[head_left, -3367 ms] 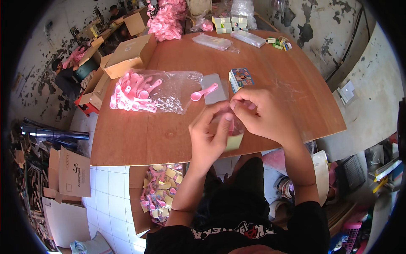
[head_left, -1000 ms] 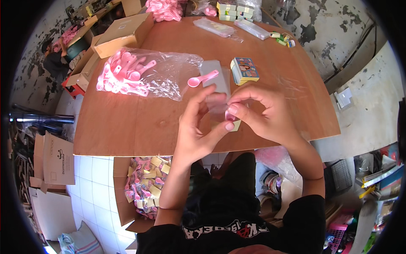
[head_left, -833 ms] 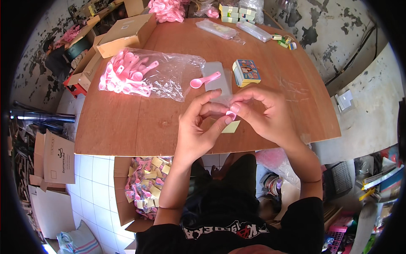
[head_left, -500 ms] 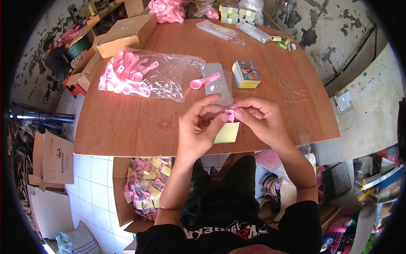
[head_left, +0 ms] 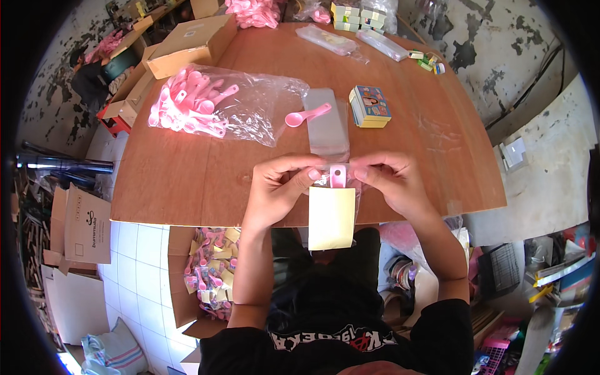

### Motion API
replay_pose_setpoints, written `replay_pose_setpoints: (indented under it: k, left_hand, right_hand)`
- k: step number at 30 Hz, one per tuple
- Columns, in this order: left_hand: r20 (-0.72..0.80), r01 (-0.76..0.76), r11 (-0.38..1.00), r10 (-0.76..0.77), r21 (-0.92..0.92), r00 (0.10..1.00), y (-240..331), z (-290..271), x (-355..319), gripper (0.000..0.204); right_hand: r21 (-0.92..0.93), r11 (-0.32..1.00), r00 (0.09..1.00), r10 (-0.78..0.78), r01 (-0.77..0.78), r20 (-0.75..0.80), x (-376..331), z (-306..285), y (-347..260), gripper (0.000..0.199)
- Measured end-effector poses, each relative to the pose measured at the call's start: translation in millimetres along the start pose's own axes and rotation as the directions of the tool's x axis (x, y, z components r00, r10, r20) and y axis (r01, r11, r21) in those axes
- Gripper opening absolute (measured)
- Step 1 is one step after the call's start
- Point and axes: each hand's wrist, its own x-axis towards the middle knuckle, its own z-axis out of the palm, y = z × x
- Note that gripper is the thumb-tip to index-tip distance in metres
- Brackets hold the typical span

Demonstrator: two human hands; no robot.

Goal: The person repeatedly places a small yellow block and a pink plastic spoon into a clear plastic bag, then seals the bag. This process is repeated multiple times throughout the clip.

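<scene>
In the head view, the clear sachet [head_left: 358, 195] is between the two hands at the middle of the table's near edge. Its long axis runs from far to near, mouth end toward the far edge of the table [head_left: 181, 194]. The pale yellow card [head_left: 331, 219] in it lies the same way, its lower part reaching past the near edge over the person's lap. The pink spoon handle [head_left: 338, 177] points its holed end toward the far edge.

The left hand [head_left: 278, 190] pinches the sachet's upper left corner narrowly between thumb and forefinger; the right hand [head_left: 394, 184] pinches the upper right corner likewise, its fingertips slightly blurred. The film spans the gap between them.

The sachet is thin and glossy. The card shows a plain face and covers the spoon below its handle end.

Farther in from the near edge, a loose pink spoon [head_left: 308, 115] rests across flat clear sleeves [head_left: 328, 134]. A stack of printed cards [head_left: 370, 107] stands toward the right edge, and an opened bag of pink spoons [head_left: 194, 106] lies near the left edge.
</scene>
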Motion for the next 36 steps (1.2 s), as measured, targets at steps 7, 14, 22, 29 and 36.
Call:
replay_pose_setpoints:
  k: [7, 14, 22, 29, 36]
  left_hand:
    - [0.118, -0.049, 0.998, 0.045, 0.034, 0.992, 1, -5, -1, 0.013]
    - [0.11, 0.01, 0.995, 0.001, -0.1, 0.994, 3, -11, -3, 0.016]
    - [0.09, -0.061, 0.998, 0.062, -0.012, 0.994, 3, -2, -7, 0.025]
    - [0.146, 0.044, 0.989, -0.065, 0.141, 0.987, 23, -24, -46, 0.039]
    - [0.283, 0.274, 0.719, -0.551, 0.639, 0.785, 26, -98, -128, 0.04]
  right_hand:
    - [-0.037, 0.984, 0.974, -0.164, 0.172, 0.157, 0, -11, 4, 0.016]
    - [-0.005, 0.978, 0.964, -0.204, 0.208, 0.17, -3, -10, 0, 0.016]
    - [0.045, 0.967, 0.96, -0.254, 0.25, 0.119, -5, 7, -1, 0.017]
    - [-0.045, 0.985, 0.973, -0.154, 0.164, 0.173, -14, 18, -3, 0.026]
    - [-0.394, 0.919, 0.982, 0.082, -0.008, 0.171, -3, -11, 1, 0.018]
